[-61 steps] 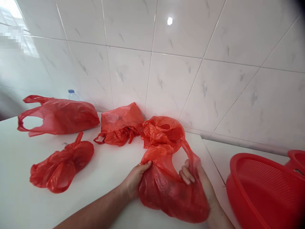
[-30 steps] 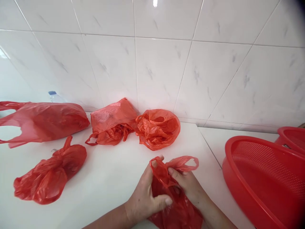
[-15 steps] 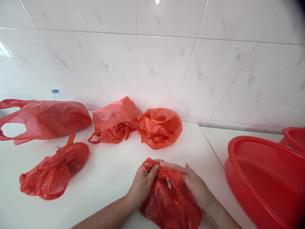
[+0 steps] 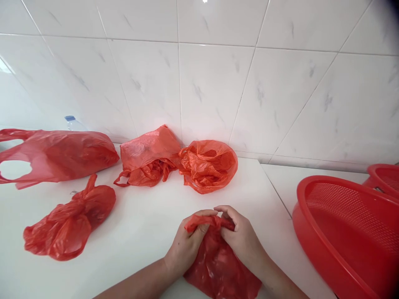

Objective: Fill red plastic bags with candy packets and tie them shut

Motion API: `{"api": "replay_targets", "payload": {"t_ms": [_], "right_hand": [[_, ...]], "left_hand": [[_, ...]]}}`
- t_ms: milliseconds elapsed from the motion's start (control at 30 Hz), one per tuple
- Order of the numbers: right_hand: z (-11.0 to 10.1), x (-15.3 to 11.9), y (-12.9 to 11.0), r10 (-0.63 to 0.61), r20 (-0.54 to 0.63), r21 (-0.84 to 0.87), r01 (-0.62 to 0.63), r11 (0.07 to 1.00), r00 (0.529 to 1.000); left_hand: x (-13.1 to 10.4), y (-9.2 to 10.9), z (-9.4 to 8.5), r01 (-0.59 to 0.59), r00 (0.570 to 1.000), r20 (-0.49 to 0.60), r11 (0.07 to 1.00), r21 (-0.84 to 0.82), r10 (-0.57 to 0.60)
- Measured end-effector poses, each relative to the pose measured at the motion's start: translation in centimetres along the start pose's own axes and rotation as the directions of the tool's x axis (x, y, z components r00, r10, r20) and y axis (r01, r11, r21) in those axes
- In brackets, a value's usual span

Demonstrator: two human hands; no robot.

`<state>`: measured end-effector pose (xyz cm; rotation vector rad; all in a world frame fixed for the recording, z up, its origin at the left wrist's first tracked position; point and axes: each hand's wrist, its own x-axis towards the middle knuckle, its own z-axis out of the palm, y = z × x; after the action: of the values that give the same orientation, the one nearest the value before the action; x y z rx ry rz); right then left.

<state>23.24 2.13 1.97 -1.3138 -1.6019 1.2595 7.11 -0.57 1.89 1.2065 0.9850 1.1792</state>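
Note:
Between my hands, close to the lower edge of the head view, is a thin red plastic bag (image 4: 222, 265). My left hand (image 4: 187, 241) pinches the gathered top of the bag, its thumb pressed over the folds. On the other side, my right hand (image 4: 241, 232) has its curled fingers closed on the bunched mouth. The lower part of the bag hangs down between my forearms; whatever it contains, if anything, is hidden. Directly beyond my hands lies a crumpled red bag (image 4: 212, 166) with its rim spread round.
A knotted red bag (image 4: 70, 222) lies at left. Against the tiled wall are another red bag (image 4: 149, 153), a large handled bag (image 4: 71, 153) and a blue-capped bottle (image 4: 73, 122). Red perforated baskets (image 4: 311, 232) stand at right on the white surface (image 4: 140, 245).
My right hand has come out of the bag's opening and closed on its gathered top beside my left hand. The bag's mouth is now bunched together.

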Motion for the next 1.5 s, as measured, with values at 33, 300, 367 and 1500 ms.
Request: {"api": "replay_targets", "payload": {"t_ms": [33,300,367,1500], "right_hand": [[0.1,0.1,0.2,0.005,-0.043,-0.035,-0.006,0.999,0.999],[0.0,0.0,0.6,-0.038,-0.102,0.009,0.04,0.999,0.994],[-0.2,0.1,0.6,-0.05,-0.027,0.103,0.052,0.993,0.998],[-3.9,2.6,2.5,-0.067,-0.187,0.039,0.075,0.996,0.98]], "left_hand": [[-0.1,0.1,0.0,-0.025,0.999,0.023,0.999,0.028,0.024],[-0.3,-0.7,0.4,-0.201,0.974,0.153,0.946,0.254,0.166],[-0.2,-0.9,0.3,-0.271,0.957,0.186,0.911,0.312,0.221],[-0.7,-0.6,-0.8,-0.677,0.723,0.394,0.468,0.568,0.567]]}}
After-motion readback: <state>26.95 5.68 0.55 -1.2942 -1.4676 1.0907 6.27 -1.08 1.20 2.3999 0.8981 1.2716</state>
